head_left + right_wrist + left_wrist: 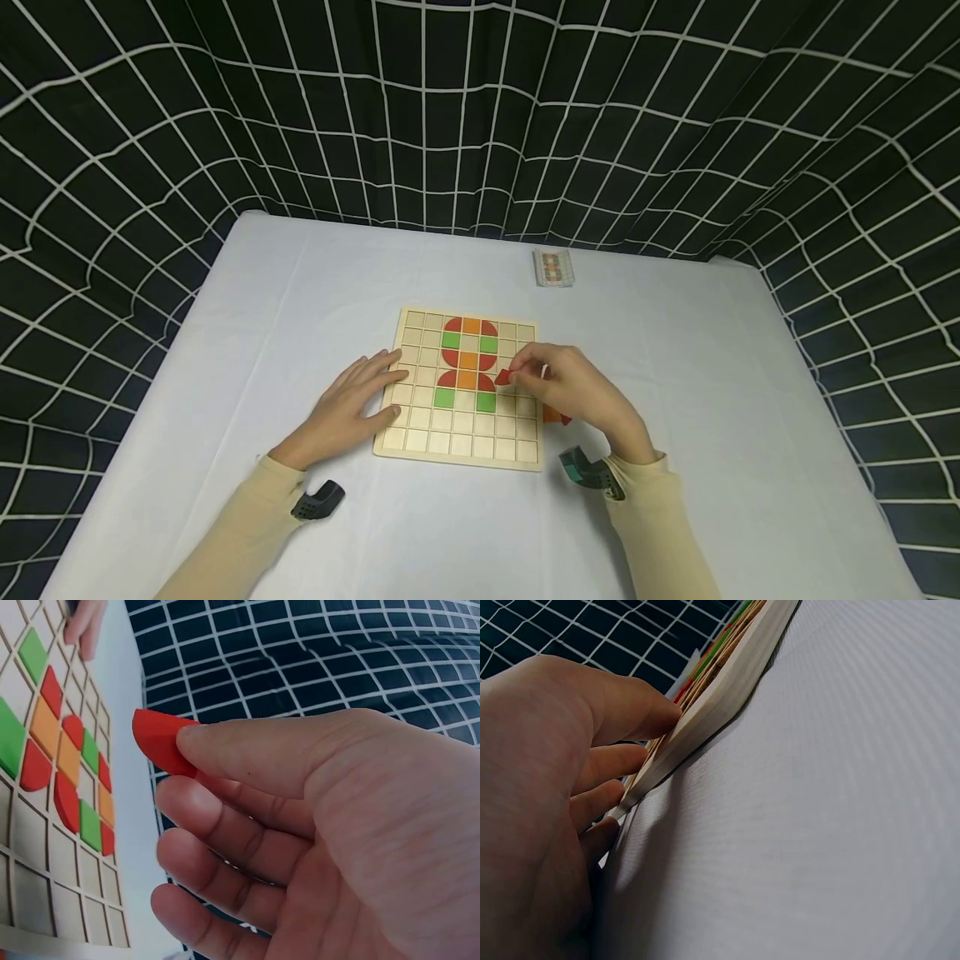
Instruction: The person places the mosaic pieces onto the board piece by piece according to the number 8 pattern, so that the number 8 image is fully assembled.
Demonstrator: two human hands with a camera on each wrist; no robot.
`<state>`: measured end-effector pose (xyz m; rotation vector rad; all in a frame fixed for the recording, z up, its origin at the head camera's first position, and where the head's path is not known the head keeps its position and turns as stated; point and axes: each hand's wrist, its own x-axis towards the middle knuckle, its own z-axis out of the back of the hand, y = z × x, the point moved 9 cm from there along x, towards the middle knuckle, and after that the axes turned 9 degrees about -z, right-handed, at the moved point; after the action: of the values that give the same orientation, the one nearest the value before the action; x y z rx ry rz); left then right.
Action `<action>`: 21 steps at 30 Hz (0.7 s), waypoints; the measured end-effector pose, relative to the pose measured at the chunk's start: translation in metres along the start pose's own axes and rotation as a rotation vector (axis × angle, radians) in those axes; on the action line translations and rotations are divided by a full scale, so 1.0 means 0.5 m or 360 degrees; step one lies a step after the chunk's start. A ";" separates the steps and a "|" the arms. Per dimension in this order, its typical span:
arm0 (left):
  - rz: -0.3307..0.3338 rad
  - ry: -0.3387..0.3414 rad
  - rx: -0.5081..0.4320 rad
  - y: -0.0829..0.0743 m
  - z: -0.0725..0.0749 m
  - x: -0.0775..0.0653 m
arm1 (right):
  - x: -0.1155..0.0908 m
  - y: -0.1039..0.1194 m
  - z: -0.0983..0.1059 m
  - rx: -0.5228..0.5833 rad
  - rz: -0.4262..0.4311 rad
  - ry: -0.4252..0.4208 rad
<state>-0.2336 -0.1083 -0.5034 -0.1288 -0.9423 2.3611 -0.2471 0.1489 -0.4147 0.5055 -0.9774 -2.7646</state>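
A red quarter-circle tile [159,739] is pinched between the thumb and index finger of my right hand [573,387], above the right side of a wooden grid board [457,444]. My left hand [341,412] lies at the board's left edge, fingers spread and fairly straight, with fingertips on the rim. In the left wrist view its thumb [641,712] meets the board's side. Red quarter-circle tiles, orange square tiles [468,361] and green square tiles [444,397] fill several cells in the board's middle columns.
An orange tile [551,414] and a red one lie on the white table [442,533] by the board's right edge, partly hidden under my right hand. Toward the back stands a small stack of pattern cards [553,268]. Dark curtains with a white grid [450,117] surround the table.
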 end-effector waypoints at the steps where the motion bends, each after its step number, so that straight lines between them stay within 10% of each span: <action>1: 0.0000 0.0000 -0.0002 0.000 0.000 0.000 | 0.000 0.001 -0.004 -0.0007 0.0002 0.0016; 21: -0.0003 -0.0013 -0.0018 -0.001 0.003 0.000 | 0.015 0.010 -0.079 -0.0136 0.0082 0.0260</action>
<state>-0.2338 -0.1086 -0.5020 -0.1229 -0.9590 2.3568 -0.2394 0.1201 -0.4422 0.6700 -0.8201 -2.6570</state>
